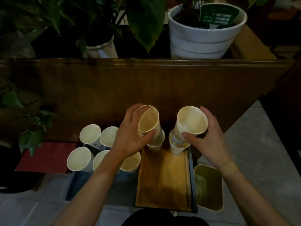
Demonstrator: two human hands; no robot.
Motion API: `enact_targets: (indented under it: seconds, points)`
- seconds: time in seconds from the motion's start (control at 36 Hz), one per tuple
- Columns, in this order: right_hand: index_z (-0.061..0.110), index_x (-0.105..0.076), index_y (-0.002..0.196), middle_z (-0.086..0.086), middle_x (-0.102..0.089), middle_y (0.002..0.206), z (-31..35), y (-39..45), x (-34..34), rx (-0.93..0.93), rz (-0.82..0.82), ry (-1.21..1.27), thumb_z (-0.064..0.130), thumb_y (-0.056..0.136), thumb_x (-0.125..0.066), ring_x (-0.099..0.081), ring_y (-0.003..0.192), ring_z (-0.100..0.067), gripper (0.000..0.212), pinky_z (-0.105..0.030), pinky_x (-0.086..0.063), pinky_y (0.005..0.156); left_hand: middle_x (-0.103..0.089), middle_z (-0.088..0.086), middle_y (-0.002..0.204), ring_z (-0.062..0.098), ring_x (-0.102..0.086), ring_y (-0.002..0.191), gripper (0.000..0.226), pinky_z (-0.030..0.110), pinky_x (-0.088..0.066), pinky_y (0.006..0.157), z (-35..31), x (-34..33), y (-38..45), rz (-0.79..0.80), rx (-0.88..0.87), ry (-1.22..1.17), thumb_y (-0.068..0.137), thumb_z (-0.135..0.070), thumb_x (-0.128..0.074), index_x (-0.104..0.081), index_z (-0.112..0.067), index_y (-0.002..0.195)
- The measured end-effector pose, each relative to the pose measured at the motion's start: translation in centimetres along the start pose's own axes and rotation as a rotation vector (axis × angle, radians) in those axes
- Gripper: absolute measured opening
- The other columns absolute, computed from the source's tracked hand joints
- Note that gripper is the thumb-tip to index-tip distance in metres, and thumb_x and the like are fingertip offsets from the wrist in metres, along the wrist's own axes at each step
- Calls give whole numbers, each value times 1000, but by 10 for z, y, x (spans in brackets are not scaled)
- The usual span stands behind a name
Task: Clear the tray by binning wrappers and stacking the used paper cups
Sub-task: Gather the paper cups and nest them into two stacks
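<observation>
I see a dark wooden panel (pixel 146 85) filling the far side of the view, with a white plant pot (pixel 203 39) and broad green leaves (pixel 143 22) above it, so there is no room to move beyond the tray's far edge. On a pale tiled floor (pixel 254 141) lies the wooden tray (pixel 162 180), long and narrow, its near two thirds bare and open. Just off its right edge stands a small yellow-green bin (pixel 209 188); its inside is too dim for me to read. Left of the tray, five loose paper cups (pixel 90 133) stand upright, close together on a dark base, beside a red board (pixel 47 157); my left forearm hides part of the nearest two. At the tray's far edge my left hand (pixel 130 141) curls around a tilted paper cup (pixel 149 119), thumb at the near rim and fingers around the far side, held above a lower cup (pixel 156 142) that is mostly covered. My right hand (pixel 210 139) grips a second paper cup (pixel 192 119) the same way, thumb on its near rim, above another cup (pixel 175 145) standing on the tray's far right corner. Whether the held cups are nested into those beneath I cannot tell. The light is low and the edges are soft.
</observation>
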State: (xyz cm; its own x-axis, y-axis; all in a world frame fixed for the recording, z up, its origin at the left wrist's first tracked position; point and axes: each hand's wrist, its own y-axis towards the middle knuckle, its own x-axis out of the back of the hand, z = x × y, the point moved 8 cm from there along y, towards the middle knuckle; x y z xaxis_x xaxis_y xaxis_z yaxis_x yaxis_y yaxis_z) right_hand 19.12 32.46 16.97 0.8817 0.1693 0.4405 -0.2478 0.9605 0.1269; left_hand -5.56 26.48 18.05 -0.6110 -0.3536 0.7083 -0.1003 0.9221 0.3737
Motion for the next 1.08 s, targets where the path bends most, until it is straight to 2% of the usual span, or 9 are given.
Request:
enact_targets:
  seconds: [0.14, 0.36, 0.44, 0.58, 0.64, 0.83, 1.08]
  points:
    - [36, -26, 146, 24, -33, 132, -13, 6, -8, -36, 18, -61, 49, 66, -79, -39, 122, -4, 97, -26, -42, 93, -26, -12, 150, 8, -38, 130, 77, 37, -53, 93, 11, -13, 5, 56, 6, -19, 78, -56, -64, -29, -39, 144]
    - [32, -25, 147, 19, -33, 135, -38, 9, -20, -104, 47, -91, 41, 69, -81, -36, 124, -7, 96, -30, -40, 96, -26, -16, 149, 15, -43, 128, 79, 45, -55, 89, 27, -37, 5, 141, 39, 8, 76, -58, -66, -26, -46, 143]
    - [35, -25, 146, 22, -31, 131, -50, 9, -24, -120, 50, -107, 43, 68, -81, -35, 124, -7, 96, -32, -41, 97, -26, -13, 149, 15, -41, 130, 79, 43, -54, 92, 30, -44, 2, 167, 33, -5, 76, -59, -64, -27, -43, 144]
    - [36, -26, 145, 22, -31, 129, -66, 7, -31, -142, 44, -125, 45, 67, -81, -36, 124, -8, 97, -32, -41, 97, -29, -12, 149, 12, -43, 127, 80, 27, -46, 89, 34, -54, -4, 173, 9, 25, 76, -56, -68, -28, -42, 143]
    - [37, -25, 145, 23, -30, 128, -72, 6, -34, -150, 49, -117, 45, 67, -82, -36, 124, -8, 97, -32, -41, 97, -29, -11, 149, 13, -43, 128, 79, 27, -45, 89, 35, -57, -6, 183, 7, 30, 77, -56, -68, -28, -41, 144]
    - [40, -23, 145, 19, -32, 136, -85, 3, -42, -166, 67, -119, 50, 66, -80, -35, 123, -7, 98, -31, -40, 96, -32, -4, 149, 19, -40, 133, 76, 45, -48, 97, 34, -67, -11, 225, 11, 60, 79, -56, -65, -27, -38, 143]
    - [35, -21, 147, 9, -31, 145, -91, 1, -51, -160, 84, -126, 50, 68, -79, -33, 127, -9, 100, -39, -42, 101, -31, -1, 151, 24, -37, 135, 75, 52, -45, 101, 39, -82, -15, 308, 46, 142, 82, -61, -62, -20, -41, 142]
